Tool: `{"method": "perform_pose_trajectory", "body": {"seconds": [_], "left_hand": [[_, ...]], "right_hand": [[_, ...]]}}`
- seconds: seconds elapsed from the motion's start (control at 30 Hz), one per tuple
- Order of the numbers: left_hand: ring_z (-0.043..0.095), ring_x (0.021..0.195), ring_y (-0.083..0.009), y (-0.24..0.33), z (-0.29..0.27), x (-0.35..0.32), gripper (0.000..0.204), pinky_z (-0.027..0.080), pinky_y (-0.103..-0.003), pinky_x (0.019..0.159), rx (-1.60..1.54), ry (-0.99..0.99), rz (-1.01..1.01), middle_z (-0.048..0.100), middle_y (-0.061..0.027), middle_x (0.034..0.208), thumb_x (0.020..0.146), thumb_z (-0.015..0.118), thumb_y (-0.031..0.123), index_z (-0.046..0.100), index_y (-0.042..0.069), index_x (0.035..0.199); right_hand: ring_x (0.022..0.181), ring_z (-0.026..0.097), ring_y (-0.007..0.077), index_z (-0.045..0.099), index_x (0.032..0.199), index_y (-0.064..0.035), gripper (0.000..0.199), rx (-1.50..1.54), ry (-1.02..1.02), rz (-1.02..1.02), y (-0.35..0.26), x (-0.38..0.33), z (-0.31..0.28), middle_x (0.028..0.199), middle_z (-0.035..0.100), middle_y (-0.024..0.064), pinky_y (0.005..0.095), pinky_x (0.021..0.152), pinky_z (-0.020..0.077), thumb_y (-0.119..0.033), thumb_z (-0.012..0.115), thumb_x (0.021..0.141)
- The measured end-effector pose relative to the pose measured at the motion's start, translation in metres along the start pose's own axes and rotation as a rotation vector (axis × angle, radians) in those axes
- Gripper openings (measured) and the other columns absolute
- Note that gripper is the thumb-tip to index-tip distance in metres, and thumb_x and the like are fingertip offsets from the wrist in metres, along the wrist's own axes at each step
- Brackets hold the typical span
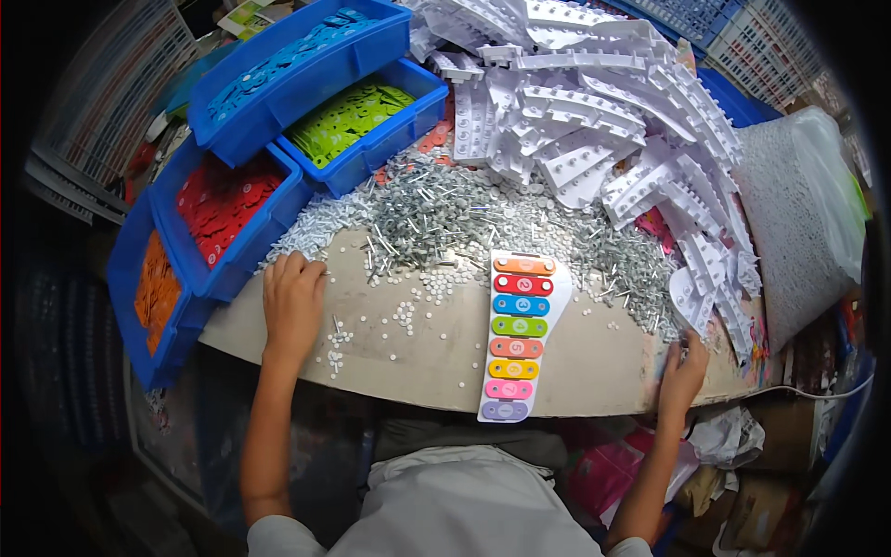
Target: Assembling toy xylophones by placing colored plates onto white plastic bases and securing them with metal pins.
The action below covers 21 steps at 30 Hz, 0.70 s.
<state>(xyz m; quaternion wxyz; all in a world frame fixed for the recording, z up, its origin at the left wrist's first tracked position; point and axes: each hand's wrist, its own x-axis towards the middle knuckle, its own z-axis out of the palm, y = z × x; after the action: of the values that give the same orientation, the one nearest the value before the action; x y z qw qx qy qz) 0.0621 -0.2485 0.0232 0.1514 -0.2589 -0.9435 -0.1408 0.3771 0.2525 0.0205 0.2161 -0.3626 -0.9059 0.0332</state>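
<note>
Between both hands (pixel 293 299) (pixel 684 371), a rainbow-barred toy xylophone (pixel 517 336) lies, seemingly untouched.

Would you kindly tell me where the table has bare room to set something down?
Bare table lies between the left hand and the toy xylophone, and between it and the right hand. Behind, screws and white frames crowd it.

The middle of the frame is lit pretty evenly from above, so only soft, short shadows are thrown on the surface (pixel 594 371). Some glare is picked up on the white plastic pieces (pixel 594 111) at the upper right. Edges are bent hard by the fisheye, and the corners are swallowed by black vignetting. The lower part is left dim and a bit soft.
</note>
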Motion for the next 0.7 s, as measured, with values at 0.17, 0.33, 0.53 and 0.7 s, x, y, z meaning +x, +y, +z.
{"method": "perform_pose_trajectory", "body": {"seconds": [0.17,0.33,0.53,0.7], "left_hand": [[0.057,0.102,-0.0299,-0.003,0.007,0.002,0.011,0.042,-0.043,0.094,0.034,0.005,0.006,0.059,-0.0086,0.099,0.087,0.074,0.006,0.068,0.006,0.097],[0.056,0.107,-0.0326,0.001,0.000,0.006,0.005,0.040,-0.043,0.099,-0.049,0.085,-0.048,0.062,-0.0118,0.107,0.096,0.063,0.006,0.064,0.004,0.101],[0.064,0.086,-0.0247,0.017,-0.008,0.006,0.004,0.050,-0.036,0.080,-0.399,0.257,-0.169,0.066,-0.0107,0.093,0.100,0.066,0.005,0.067,0.003,0.103],[0.061,0.082,-0.0068,0.066,-0.007,-0.002,0.008,0.048,-0.022,0.075,-1.071,0.018,-0.405,0.067,0.0003,0.092,0.099,0.072,0.004,0.070,0.001,0.106]], "right_hand": [[0.099,0.061,0.0378,0.063,0.108,0.0009,0.012,0.029,0.042,-0.072,0.017,0.006,0.012,0.102,0.065,0.0185,0.0445,0.090,0.0483,-0.002,0.062,0.097],[0.096,0.060,0.0375,0.059,0.102,0.0015,0.007,0.063,0.023,-0.096,0.007,0.008,0.010,0.099,0.061,0.0178,0.0439,0.088,0.0477,0.003,0.061,0.095],[0.098,0.062,0.0351,0.063,0.107,0.0005,0.010,0.027,0.047,-0.015,0.005,0.005,0.004,0.102,0.064,0.0172,0.0423,0.088,0.0491,0.003,0.058,0.099],[0.100,0.064,0.0349,0.065,0.114,0.0014,0.016,0.107,0.359,-0.014,-0.018,0.003,0.007,0.104,0.066,0.0179,0.0424,0.089,0.0499,0.003,0.056,0.101]]}}
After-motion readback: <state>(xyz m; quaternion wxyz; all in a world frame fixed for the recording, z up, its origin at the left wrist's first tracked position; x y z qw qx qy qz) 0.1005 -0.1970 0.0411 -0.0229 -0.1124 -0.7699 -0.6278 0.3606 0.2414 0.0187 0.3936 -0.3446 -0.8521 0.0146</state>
